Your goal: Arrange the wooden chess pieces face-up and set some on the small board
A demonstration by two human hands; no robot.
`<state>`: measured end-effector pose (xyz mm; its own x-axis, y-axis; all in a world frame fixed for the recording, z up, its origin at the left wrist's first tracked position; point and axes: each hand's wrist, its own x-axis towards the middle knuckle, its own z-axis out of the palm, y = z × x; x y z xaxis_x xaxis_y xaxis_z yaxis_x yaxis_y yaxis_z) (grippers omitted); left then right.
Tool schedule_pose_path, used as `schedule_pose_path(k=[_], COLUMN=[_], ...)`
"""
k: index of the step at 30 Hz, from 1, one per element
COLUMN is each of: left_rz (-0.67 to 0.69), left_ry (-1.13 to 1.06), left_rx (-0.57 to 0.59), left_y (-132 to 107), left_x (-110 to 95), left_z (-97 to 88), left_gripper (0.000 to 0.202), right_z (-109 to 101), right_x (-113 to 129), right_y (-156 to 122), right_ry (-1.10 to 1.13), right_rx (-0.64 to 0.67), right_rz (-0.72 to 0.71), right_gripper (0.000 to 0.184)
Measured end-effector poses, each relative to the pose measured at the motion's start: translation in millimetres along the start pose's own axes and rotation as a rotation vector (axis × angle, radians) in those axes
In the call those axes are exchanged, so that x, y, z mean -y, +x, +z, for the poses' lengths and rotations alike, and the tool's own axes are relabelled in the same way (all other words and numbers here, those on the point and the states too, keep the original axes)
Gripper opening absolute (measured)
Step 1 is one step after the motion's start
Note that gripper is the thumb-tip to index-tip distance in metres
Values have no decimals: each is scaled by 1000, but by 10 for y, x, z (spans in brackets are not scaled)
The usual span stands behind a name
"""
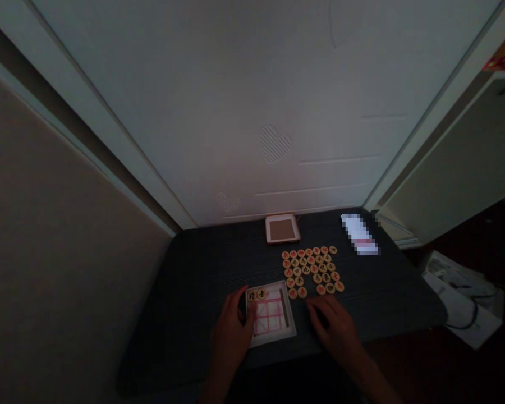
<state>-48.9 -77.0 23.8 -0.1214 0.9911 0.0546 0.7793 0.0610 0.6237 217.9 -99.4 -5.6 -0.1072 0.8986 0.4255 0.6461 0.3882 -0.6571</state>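
Observation:
A small white box (292,325) lined with a red grid sits near the front of a dark table (202,269). Two round wooden game pieces (256,293) lie in its top left corner. My left hand (229,331) rests against the box's left side, fingers curled on its edge. My right hand (334,325) lies flat on the table just right of the box, fingers stretched toward the pieces. Several round wooden discs (311,270) with red and black characters lie in rows just beyond my right hand.
A square lid or tray (281,229) with a brown inside stands at the table's back edge by the white wall. A blurred white packet (359,234) lies at the back right. Cables and white items (463,297) lie on the floor at right.

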Motion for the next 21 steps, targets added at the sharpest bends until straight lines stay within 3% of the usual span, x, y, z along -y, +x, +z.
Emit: schedule_pose_path(k=[14,21], left_rz=[-20,-16], left_ry=[18,-33], left_rx=[23,45], left_y=[15,11], left_x=[-19,14], left_z=[-13,-44], left_gripper=[44,49], right_z=[-277,-392], right_x=[-321,-496], right_y=[-125,-86], right_ry=[-88,-185], right_rx=[-87,-3], right_rz=[25,-88], right_gripper=[20,25])
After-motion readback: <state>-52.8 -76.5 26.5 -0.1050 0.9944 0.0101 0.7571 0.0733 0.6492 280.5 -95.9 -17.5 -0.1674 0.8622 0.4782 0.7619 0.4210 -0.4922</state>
